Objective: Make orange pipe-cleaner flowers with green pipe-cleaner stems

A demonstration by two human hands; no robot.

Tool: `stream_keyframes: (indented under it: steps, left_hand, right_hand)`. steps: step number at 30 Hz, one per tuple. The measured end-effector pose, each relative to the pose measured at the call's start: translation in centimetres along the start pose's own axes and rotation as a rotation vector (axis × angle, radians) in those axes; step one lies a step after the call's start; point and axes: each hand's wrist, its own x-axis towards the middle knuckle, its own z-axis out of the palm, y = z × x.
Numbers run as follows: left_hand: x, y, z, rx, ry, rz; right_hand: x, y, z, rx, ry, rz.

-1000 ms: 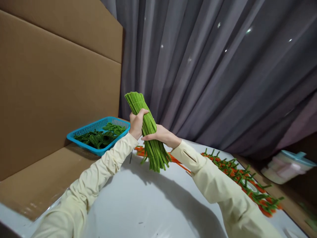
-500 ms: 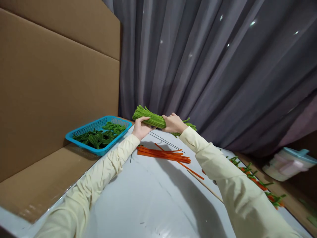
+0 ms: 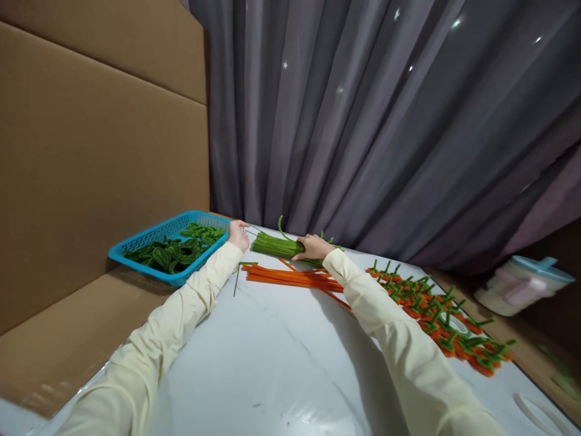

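A thick bundle of green fuzzy stems (image 3: 276, 245) lies on the white table near its back edge. My right hand (image 3: 313, 247) rests over the right part of that bundle, fingers around it. To the left, beside the blue basket's corner, my left hand (image 3: 239, 235) is closed at the ends of thin dark wires (image 3: 253, 231), which run behind the bundle. Orange fuzzy stems (image 3: 285, 277) lie in front of the green ones, partly under my right sleeve. One short dark wire (image 3: 236, 281) sits at their left end.
A blue basket (image 3: 181, 280) holding dark green looped pieces stands at left on cardboard (image 3: 91, 321). Several orange and green pieces (image 3: 447, 342) cover the table's right side, with tape rolls (image 3: 540, 415). A lidded cup (image 3: 521, 287) stands far right, and a curtain hangs behind.
The green bundle has come down onto the table under my right hand. My left hand has let go of it and moved left to the wires. The view has shifted slightly.
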Motion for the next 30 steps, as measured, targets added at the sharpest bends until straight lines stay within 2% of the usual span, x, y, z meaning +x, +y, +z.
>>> stream_keyframes:
  steps: [4,10,15,19,22,25,28,30]
  left_hand:
    - [0.2,1.1,0.2,0.012,0.073,-0.012]
    - [0.1,1.5,0.1,0.081,0.065,-0.001]
    - [0.3,1.5,0.1,0.247,0.004,0.069]
    - [0.1,1.1,0.3,0.464,-0.122,0.220]
    - [-0.8,-0.7,0.5,0.685,-0.286,0.423]
    - [-1.9,-3.8,0.4,0.960,-0.479,0.630]
    - [-2.7,-7.3,-0.6,1.226,-0.670,0.794]
    - [-2.9,-9.0,-1.4,1.390,-0.745,0.866]
  right_hand:
    - [0.9,0.9,-0.5,0.047,-0.004,-0.021]
    - [1.7,1.0,-1.1,0.092,-0.037,-0.012]
    - [1.7,0.8,-1.3,0.142,-0.052,0.032]
    - [1.7,1.1,-1.2,0.187,-0.068,0.070]
    - [1.6,1.2,-1.1,0.214,-0.065,0.091]
    - [1.5,1.3,-1.1,0.231,-0.059,0.100]
    - [1.5,1.2,-0.9,0.232,-0.035,0.111]
    - [1.7,1.1,-0.8,0.226,-0.019,0.120]
